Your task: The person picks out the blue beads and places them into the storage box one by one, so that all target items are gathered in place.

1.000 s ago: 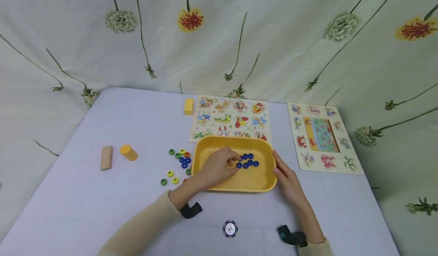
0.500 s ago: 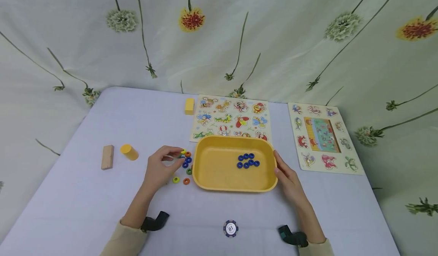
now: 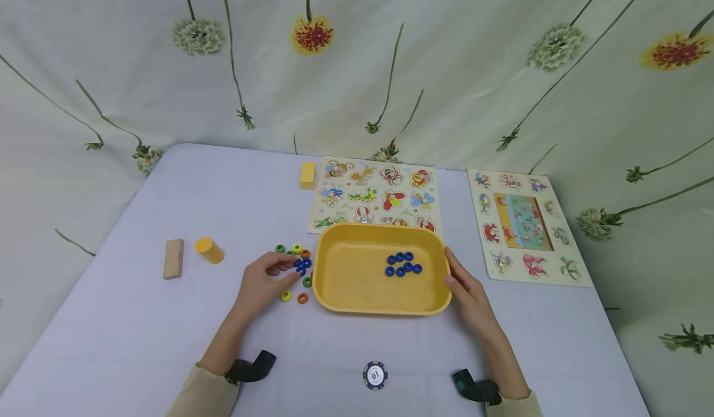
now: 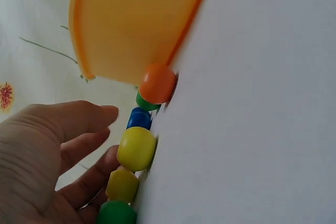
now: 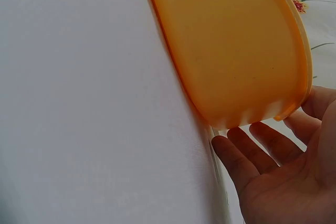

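My left hand (image 3: 259, 284) is low over a loose group of beads, its thumb and fingertips spread apart right beside the blue beads (image 3: 302, 266). In the left wrist view a yellow bead (image 4: 137, 149) and an orange bead (image 4: 158, 84) stand in a line with green ones, while the thumb and fingers curve around behind them. My right hand (image 3: 471, 293) rests against the right end of a yellow tray (image 3: 385, 304), fingertips touching the outer wall in the right wrist view. Several blue beads (image 3: 400, 272) lie in the tray's right half.
Two picture puzzle boards lie at the back, an insect board (image 3: 376, 184) behind the tray and a sea-animal board (image 3: 524, 219) to the right. Leftward are a yellow cylinder (image 3: 209, 251), a wooden block (image 3: 173, 259) and a yellow block (image 3: 308, 175). A poker chip (image 3: 375, 375) lies in front.
My left hand has moved out of the tray, leftward to the loose beads, and has shifted slightly down toward the blue ones. The right hand has stayed at the tray's end.
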A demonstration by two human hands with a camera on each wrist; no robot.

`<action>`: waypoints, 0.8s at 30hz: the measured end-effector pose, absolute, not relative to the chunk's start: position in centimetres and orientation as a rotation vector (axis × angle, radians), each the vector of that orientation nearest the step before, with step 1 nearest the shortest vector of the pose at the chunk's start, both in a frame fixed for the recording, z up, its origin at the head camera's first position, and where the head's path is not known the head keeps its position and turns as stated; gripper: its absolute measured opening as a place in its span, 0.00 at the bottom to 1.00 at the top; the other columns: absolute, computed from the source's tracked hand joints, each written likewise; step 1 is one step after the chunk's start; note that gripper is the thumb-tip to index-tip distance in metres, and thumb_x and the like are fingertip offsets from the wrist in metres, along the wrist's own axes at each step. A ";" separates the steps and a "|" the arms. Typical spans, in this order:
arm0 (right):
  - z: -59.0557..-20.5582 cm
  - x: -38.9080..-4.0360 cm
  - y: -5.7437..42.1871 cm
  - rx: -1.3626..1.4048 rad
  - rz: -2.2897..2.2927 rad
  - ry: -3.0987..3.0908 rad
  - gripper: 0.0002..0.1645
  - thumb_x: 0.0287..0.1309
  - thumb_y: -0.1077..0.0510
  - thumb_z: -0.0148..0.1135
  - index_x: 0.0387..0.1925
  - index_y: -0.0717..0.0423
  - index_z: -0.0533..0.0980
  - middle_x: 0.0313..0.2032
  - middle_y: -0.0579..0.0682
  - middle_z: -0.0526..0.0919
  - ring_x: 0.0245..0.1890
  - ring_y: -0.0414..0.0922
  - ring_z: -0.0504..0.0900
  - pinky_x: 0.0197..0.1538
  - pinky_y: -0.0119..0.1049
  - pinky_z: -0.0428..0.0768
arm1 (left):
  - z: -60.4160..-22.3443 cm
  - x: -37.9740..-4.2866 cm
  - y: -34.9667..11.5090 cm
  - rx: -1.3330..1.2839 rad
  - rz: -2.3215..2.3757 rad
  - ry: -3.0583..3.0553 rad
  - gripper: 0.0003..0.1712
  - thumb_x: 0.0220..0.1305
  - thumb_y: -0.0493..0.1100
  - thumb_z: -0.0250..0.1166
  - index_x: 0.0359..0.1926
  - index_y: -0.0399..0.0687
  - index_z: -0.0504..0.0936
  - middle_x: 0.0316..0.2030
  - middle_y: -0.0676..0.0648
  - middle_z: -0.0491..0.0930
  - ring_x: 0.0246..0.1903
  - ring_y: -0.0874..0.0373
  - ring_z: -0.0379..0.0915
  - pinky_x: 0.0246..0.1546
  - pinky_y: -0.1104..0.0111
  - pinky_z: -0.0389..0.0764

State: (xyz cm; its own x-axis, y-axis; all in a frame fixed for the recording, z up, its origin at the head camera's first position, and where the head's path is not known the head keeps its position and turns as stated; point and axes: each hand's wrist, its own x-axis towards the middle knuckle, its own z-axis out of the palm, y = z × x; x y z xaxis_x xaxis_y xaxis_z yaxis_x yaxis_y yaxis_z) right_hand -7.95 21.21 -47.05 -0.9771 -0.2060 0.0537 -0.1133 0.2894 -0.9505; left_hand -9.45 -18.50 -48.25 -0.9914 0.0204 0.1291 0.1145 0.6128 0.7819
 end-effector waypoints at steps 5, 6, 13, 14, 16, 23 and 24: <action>-47.0 -7.9 21.2 -0.293 -1.795 2.456 0.29 0.65 0.57 0.42 0.66 0.40 0.52 0.66 0.39 0.53 0.66 0.34 0.49 0.57 0.16 0.55 | -48.5 -9.6 -18.2 -0.105 -1.211 -2.810 0.16 0.48 0.48 0.68 0.40 0.52 0.80 0.36 0.53 0.78 0.36 0.61 0.71 0.37 0.72 0.72; -47.0 -7.9 21.2 -0.280 -1.793 2.453 0.29 0.65 0.57 0.42 0.65 0.40 0.52 0.66 0.39 0.53 0.66 0.34 0.49 0.57 0.16 0.55 | -48.6 -9.7 -18.2 -0.113 -1.187 -2.817 0.16 0.47 0.48 0.68 0.39 0.52 0.80 0.36 0.53 0.78 0.37 0.61 0.71 0.37 0.70 0.72; -45.0 -7.3 20.4 -0.269 -1.815 2.426 0.29 0.64 0.61 0.41 0.66 0.50 0.52 0.66 0.46 0.53 0.67 0.41 0.49 0.56 0.15 0.55 | -49.1 -9.8 -17.8 -0.147 -1.080 -2.801 0.12 0.46 0.46 0.69 0.35 0.53 0.82 0.34 0.53 0.78 0.36 0.59 0.70 0.35 0.65 0.72; -44.7 -7.2 20.3 -0.272 -1.817 2.426 0.29 0.64 0.62 0.41 0.66 0.51 0.52 0.67 0.47 0.53 0.67 0.42 0.49 0.56 0.15 0.55 | -49.1 -9.8 -17.8 -0.144 -1.078 -2.798 0.11 0.46 0.46 0.69 0.34 0.53 0.82 0.34 0.53 0.78 0.36 0.60 0.69 0.35 0.65 0.71; -44.5 -7.1 20.3 -0.285 -1.814 2.429 0.29 0.64 0.62 0.41 0.66 0.53 0.51 0.67 0.49 0.52 0.67 0.43 0.49 0.56 0.15 0.56 | -48.8 -9.8 -17.7 -0.137 -1.083 -2.788 0.11 0.46 0.46 0.69 0.34 0.53 0.82 0.33 0.53 0.77 0.35 0.60 0.69 0.35 0.66 0.72; -46.1 -7.7 20.9 -0.305 -1.822 2.427 0.29 0.64 0.61 0.41 0.66 0.44 0.52 0.66 0.43 0.53 0.66 0.35 0.50 0.57 0.16 0.56 | -46.0 -9.8 -16.4 -0.154 -1.151 -2.675 0.13 0.45 0.43 0.70 0.36 0.51 0.81 0.31 0.53 0.76 0.31 0.63 0.69 0.28 0.73 0.73; -46.4 -7.8 21.0 -0.310 -1.820 2.433 0.29 0.65 0.60 0.41 0.66 0.43 0.52 0.66 0.42 0.53 0.66 0.34 0.50 0.57 0.16 0.56 | -45.4 -9.9 -16.0 -0.171 -1.179 -2.661 0.13 0.45 0.43 0.70 0.36 0.51 0.81 0.30 0.54 0.76 0.30 0.63 0.69 0.27 0.74 0.73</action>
State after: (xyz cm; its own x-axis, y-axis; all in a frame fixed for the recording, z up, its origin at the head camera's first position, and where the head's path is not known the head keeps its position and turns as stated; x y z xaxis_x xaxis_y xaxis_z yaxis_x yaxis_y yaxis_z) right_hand -7.76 21.03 -46.44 -0.9756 -0.2137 0.0507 -0.1090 0.2707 -0.9565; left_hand -9.89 -15.96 -45.41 -0.9678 0.0150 0.2511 0.1961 0.6703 0.7158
